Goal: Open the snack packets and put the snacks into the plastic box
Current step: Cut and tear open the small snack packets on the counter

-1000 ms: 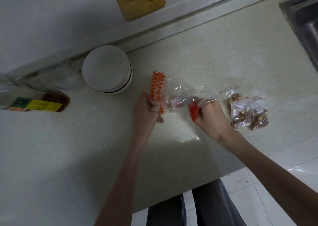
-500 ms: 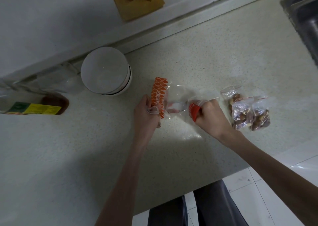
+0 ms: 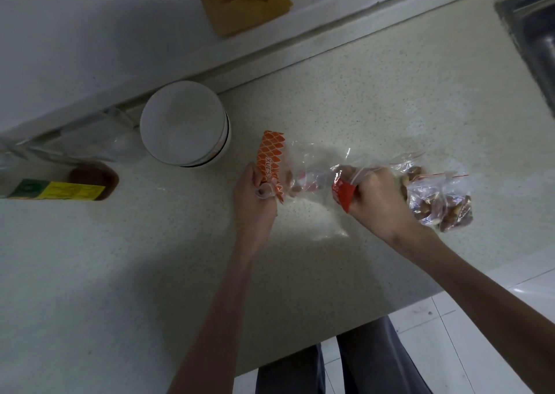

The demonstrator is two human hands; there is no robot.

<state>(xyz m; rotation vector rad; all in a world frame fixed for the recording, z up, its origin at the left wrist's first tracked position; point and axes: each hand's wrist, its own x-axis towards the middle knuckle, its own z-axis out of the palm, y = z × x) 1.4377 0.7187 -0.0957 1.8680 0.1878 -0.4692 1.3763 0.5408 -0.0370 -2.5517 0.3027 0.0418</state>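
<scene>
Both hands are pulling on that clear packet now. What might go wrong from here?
1. The left hand and right hand stretch the clear packet above the counter, not over a box; a sudden tear may scatter the snacks.
2. The right forearm lies close to the nut bags and may knock them.

Both hands (image 3: 254, 201) (image 3: 377, 197) grip a clear snack packet (image 3: 312, 165) above the counter (image 3: 390, 99)

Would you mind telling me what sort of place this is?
Most likely a home kitchen: a speckled countertop with a metal sink at its right end, a labelled bottle lying by the wall, and tiled floor below.
</scene>
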